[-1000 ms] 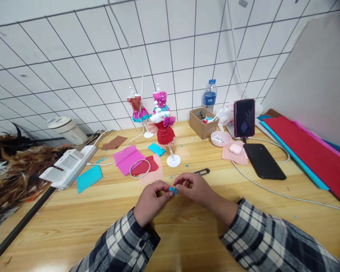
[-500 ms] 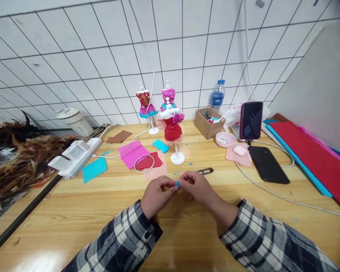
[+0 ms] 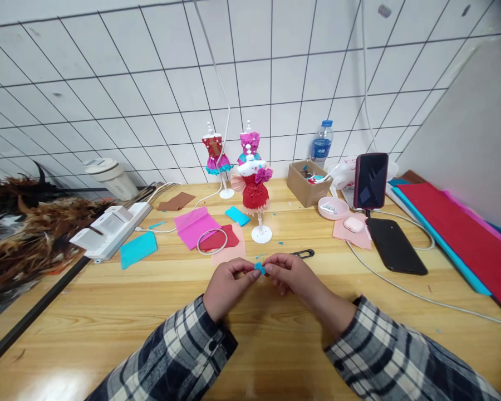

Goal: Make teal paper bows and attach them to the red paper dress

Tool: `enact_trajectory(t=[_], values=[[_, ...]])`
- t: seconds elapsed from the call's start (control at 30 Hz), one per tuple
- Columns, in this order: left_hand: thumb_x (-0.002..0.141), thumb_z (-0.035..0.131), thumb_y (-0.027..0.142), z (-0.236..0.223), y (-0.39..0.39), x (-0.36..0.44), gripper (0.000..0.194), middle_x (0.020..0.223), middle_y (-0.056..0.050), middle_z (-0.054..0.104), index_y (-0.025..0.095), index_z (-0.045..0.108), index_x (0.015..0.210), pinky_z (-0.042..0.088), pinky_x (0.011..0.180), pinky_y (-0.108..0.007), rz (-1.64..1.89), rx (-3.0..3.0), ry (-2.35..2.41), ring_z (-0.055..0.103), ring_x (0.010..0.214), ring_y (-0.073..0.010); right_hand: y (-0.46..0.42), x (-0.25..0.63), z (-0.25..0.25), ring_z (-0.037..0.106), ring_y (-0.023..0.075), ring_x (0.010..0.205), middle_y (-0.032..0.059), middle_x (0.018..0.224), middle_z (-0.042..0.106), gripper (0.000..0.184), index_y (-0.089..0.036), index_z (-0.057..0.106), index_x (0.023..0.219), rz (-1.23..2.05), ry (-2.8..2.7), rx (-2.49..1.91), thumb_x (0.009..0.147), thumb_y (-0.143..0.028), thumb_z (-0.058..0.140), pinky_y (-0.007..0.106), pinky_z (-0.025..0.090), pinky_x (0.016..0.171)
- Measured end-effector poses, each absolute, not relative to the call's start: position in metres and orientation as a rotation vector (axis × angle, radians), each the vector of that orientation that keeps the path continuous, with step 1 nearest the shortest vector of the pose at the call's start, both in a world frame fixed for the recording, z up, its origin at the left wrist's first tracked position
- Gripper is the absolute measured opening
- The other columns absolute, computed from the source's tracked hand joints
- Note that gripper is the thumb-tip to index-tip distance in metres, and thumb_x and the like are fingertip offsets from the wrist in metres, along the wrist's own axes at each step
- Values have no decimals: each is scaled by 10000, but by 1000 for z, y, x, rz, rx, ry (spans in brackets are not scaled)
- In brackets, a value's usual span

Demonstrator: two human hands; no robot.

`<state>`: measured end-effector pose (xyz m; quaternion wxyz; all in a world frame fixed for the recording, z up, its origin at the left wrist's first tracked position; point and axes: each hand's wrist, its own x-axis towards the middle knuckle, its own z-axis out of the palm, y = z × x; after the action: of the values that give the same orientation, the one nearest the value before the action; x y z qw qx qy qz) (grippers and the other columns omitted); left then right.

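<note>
A small piece of blue crepe paper [image 3: 259, 268] is pinched between my two hands, low over the table. My left hand [image 3: 230, 281] grips its left side between thumb and forefinger. On the other side, the thumb and forefinger of my right hand [image 3: 292, 275] are closed on the paper's right edge. Black thread snips [image 3: 304, 253] lie just beyond my right hand, partly hidden by it. Past my hands stands a miniature dress form in a red paper dress [image 3: 256, 195], with a magenta flower at its shoulder.
Two more dressed forms [image 3: 217, 153] stand behind. Magenta paper [image 3: 197, 227], a blue sheet [image 3: 138, 250] and a cable loop lie left. A cardboard box [image 3: 307, 186], pink dish [image 3: 333, 208], propped phone [image 3: 371, 181] and black phone [image 3: 396, 245] are right. A power strip [image 3: 111, 231] borders the left.
More of the blue paper now shows between my fingertips, and its folds look more spread. Both hands have shifted slightly left, and the right fingers have drawn to the paper's edge.
</note>
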<state>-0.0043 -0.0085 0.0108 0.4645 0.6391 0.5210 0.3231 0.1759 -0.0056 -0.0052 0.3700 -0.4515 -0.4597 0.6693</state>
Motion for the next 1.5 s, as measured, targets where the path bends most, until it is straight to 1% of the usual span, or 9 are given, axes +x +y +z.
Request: enact_trajectory(t=[0.13,0.27,0.4,0.53,0.63,0.77,1.07,1.2,1.5], values=[[730,685,368,10,-7,-3,207,750,-49,684,166,725,753,469,715,-281,853,1664,1315,602,732,-179,-7,175,-10,449,78,471,-29,619,565,265,-171,624,803,1516,-1348,-1205,714,-415,673,182,375,379],[762,657,449,11,-7,-4,333,731,-38,655,161,739,905,464,664,-270,885,1525,1285,581,696,-163,-12,185,0,557,122,623,27,759,658,101,-199,658,827,695,-1776,-1179,833,-272,588,247,457,579],[808,538,612,13,-12,-6,520,708,-59,646,131,732,794,414,535,-240,765,1171,1070,542,632,-148,-19,198,14,597,150,772,32,885,697,172,-244,669,944,-16,-2167,-936,900,-175,517,283,447,727],[728,705,496,18,-17,-4,358,643,-11,618,138,704,710,387,577,-223,776,1139,1055,499,616,-116,-22,200,14,585,154,735,34,893,703,188,-237,654,995,-254,-2313,-823,901,-150,516,301,441,715],[686,755,437,21,-16,-4,308,611,17,593,140,672,679,370,588,-222,796,1147,1097,476,597,-103,-23,195,10,584,162,759,43,909,694,197,-229,642,1016,-156,-2287,-810,882,-138,529,310,451,731],[676,739,458,26,-14,-5,331,614,14,583,139,653,660,379,603,-234,799,1261,1140,477,609,-117,-23,185,10,575,140,721,48,936,671,280,-210,600,1115,510,-2018,-994,839,-194,559,264,478,640],[724,686,393,23,-12,-4,263,666,-21,606,135,673,676,414,629,-246,827,1453,1222,521,654,-144,-18,169,5,449,76,459,-33,623,530,198,-174,605,774,1420,-1423,-1189,769,-371,624,184,396,358],[749,667,394,14,-13,-3,252,718,-39,640,143,690,735,435,665,-261,929,1434,1281,550,697,-162,-20,165,0,428,45,382,-46,686,544,291,-177,593,905,1479,-1221,-1176,769,-431,633,183,404,312],[712,709,368,12,-15,8,221,697,-34,672,148,693,710,455,675,-257,1024,1294,1309,577,687,-162,-24,157,4,412,28,337,-65,626,513,255,-155,586,777,1515,-1120,-1234,753,-407,621,165,375,289]])
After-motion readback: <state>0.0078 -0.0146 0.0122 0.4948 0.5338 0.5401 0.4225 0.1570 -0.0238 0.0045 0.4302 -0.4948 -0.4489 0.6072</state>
